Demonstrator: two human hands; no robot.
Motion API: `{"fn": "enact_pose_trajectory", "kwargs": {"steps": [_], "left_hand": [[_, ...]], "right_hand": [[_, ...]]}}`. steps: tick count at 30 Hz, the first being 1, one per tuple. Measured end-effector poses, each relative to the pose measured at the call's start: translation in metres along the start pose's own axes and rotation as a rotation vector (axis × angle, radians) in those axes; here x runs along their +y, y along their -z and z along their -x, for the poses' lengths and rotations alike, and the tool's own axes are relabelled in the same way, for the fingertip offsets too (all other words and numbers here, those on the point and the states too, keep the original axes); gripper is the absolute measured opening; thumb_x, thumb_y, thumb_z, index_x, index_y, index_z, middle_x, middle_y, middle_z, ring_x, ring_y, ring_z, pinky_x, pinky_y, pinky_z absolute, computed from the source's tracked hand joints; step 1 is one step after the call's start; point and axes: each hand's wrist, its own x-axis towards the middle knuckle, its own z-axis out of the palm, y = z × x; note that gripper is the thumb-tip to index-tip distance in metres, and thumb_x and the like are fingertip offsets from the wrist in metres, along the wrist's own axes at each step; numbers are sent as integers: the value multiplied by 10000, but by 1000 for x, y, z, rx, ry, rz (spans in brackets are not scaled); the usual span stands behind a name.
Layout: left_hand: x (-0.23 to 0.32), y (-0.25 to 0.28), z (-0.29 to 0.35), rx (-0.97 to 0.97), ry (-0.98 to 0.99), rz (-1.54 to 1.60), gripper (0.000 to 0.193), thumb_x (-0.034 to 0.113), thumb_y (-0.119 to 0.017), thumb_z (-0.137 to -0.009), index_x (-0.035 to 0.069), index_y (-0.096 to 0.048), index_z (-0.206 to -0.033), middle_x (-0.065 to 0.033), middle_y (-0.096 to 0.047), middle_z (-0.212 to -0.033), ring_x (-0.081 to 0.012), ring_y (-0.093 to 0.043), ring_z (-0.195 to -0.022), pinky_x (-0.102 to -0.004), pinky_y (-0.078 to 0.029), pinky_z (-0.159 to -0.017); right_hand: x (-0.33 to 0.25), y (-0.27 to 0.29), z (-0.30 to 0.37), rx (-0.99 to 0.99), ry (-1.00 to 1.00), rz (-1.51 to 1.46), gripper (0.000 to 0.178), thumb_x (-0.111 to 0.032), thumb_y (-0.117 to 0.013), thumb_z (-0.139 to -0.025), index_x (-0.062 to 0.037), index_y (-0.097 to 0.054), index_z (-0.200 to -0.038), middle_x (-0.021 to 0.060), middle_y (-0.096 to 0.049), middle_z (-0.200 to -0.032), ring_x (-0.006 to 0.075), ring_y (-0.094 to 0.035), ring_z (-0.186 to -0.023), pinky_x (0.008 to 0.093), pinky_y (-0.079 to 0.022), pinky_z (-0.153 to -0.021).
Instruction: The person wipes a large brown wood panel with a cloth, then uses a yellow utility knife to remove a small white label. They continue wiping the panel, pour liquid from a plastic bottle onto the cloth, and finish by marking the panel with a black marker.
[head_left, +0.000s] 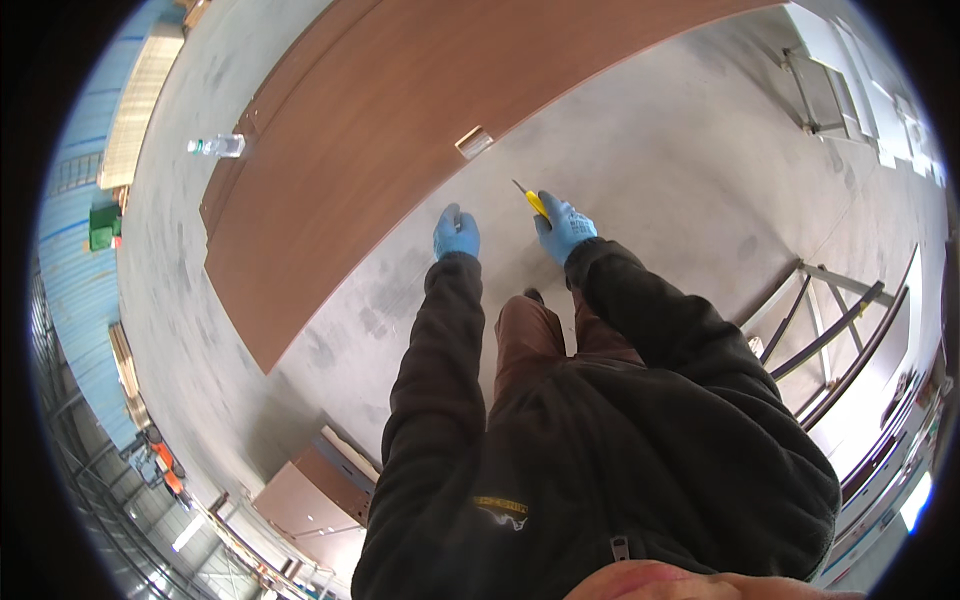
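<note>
In my right hand (pixel 566 228), gloved in blue, is a yellow-handled tool (pixel 536 203) with a thin grey metal end pointing up and left; whether it is a knife or a screwdriver does not show. The fingers are closed round its handle. To the left, my left hand (pixel 457 238) wears a matching blue glove, its fingers curled together. A small greyish bit shows between them, too small to name. Both hands are off the large brown panel (pixel 370 130), which spreads beyond them. A rectangular cutout (pixel 474 142) with a pale edge lies near the panel's closer edge.
A clear plastic bottle (pixel 218 146) lies at the panel's left end. On the right stands a metal frame (pixel 830 320) with dark bars, and another rack (pixel 825 95) is farther back. More brown boards (pixel 310 505) are at the lower left. Grey concrete floor (pixel 680 150) surrounds me.
</note>
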Motion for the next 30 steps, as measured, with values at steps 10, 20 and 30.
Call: {"fn": "enact_pose_trajectory", "kwargs": {"steps": [10, 20, 30], "left_hand": [[-4, -31, -93, -290, 936, 1130, 789, 588, -722, -1008, 17, -533, -1518, -175, -579, -1531, -322, -586, -1367, -468, -474, -1156], [-1, -47, -131, -361, 1089, 1390, 664, 487, -771, -995, 29, -584, -1437, -150, -623, -1482, -336, -595, -1340, -475, -498, -1134], [-21, -83, -147, -251, 1229, 1641, 361, 350, -762, -1038, 164, -650, -1326, -77, -719, -1307, -272, -646, -1289, -445, -535, -1099]], "right_hand": [[-37, -56, -119, -149, -93, 130, 495, -322, -580, -1056, -158, -491, -1514, 246, -712, -1261, 474, -719, -1094, 593, -588, -918], [-43, -94, -144, -122, -216, 280, 504, -319, -568, -1064, -165, -489, -1537, 252, -719, -1240, 462, -738, -1059, 617, -586, -897], [-54, -110, -167, -188, -381, 296, 367, -298, -556, -1074, -85, -581, -1371, 247, -740, -1212, 459, -737, -1086, 590, -583, -914]]}}
